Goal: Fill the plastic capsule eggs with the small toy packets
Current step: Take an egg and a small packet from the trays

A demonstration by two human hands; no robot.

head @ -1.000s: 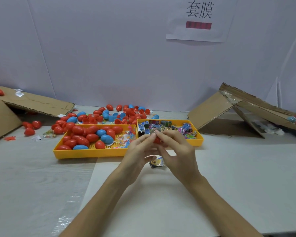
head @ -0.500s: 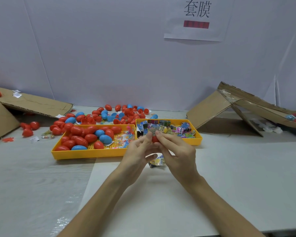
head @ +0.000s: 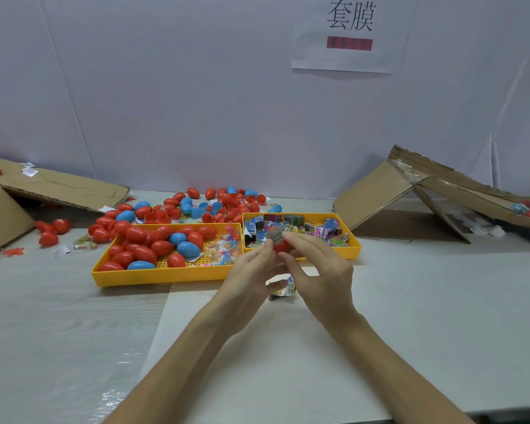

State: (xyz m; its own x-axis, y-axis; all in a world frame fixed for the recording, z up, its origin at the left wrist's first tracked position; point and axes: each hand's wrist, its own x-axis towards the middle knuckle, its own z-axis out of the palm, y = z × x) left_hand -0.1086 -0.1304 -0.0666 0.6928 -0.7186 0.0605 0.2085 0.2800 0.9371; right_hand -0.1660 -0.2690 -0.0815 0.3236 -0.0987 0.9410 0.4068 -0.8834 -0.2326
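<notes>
Though small, glossy rounded plastic egg point(head: 281, 246)

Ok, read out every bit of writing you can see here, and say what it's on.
"套膜": black characters on the white paper sign on the wall.
Red bar below them: print too blurred to read.
Toy packets in the right yellow tray: print too small to read.

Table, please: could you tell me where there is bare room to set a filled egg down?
Free: the white sheet right of the right hand, between the packet tray and the near edge; also the strip in front of the egg tray. Crowded: behind both trays, loose eggs; one packet lies beside the left hand.
</notes>
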